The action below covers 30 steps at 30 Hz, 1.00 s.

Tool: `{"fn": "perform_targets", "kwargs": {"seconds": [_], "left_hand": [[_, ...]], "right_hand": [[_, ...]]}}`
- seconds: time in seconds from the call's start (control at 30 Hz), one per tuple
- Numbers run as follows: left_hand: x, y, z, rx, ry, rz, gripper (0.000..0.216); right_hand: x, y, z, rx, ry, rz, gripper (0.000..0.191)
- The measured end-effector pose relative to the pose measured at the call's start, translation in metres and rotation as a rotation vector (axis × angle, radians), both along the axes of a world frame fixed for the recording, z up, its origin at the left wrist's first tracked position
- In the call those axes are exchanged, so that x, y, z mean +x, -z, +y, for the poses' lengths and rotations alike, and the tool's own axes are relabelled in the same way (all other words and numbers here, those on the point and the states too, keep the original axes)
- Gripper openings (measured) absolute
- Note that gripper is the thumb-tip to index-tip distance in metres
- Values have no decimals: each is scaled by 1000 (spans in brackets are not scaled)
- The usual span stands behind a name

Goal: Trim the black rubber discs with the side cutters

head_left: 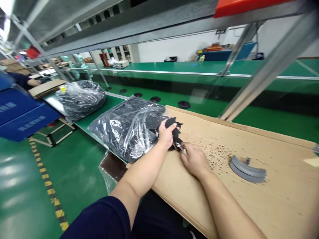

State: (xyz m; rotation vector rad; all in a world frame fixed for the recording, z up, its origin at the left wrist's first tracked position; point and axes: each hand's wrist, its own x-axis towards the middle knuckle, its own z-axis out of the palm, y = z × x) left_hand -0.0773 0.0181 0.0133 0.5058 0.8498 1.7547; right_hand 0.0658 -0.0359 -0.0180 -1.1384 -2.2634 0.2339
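Note:
My left hand [166, 132] is closed around a bunch of black rubber pieces [174, 127] at the mouth of a clear plastic bag [127, 127] full of the same black parts. My right hand [193, 160] sits just to the right of it on a sheet of cardboard [249, 199]; its fingers pinch one of the black pieces at the bottom of the bunch. Two curved grey parts [247, 170] lie stacked on the cardboard further right, apart from both hands. Dark crumbs speckle the cardboard between them.
A second plastic bag of black parts [81, 98] lies further left on the green bench. Black round discs [183, 105] sit in a row on the conveyor belt behind. Metal frame posts [264, 73] slant overhead. Blue crates [20, 113] stand at left, beside another person's arm [32, 82].

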Motion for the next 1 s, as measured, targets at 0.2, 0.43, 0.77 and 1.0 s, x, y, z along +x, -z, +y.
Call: {"fn": "perform_targets", "kwargs": {"seconds": [0.2, 0.43, 0.77, 1.0], "left_hand": [[8, 6, -1, -55, 53, 94, 56], [17, 4, -20, -140, 656, 152, 45], [25, 10, -28, -41, 468, 280, 60], [25, 16, -32, 125, 380, 535, 54]], "right_hand": [[38, -6, 2, -127, 527, 373, 32], [52, -13, 6, -195, 314, 716, 20], [48, -12, 3, -107, 379, 830, 24], [45, -20, -5, -334, 291, 777, 28]]}}
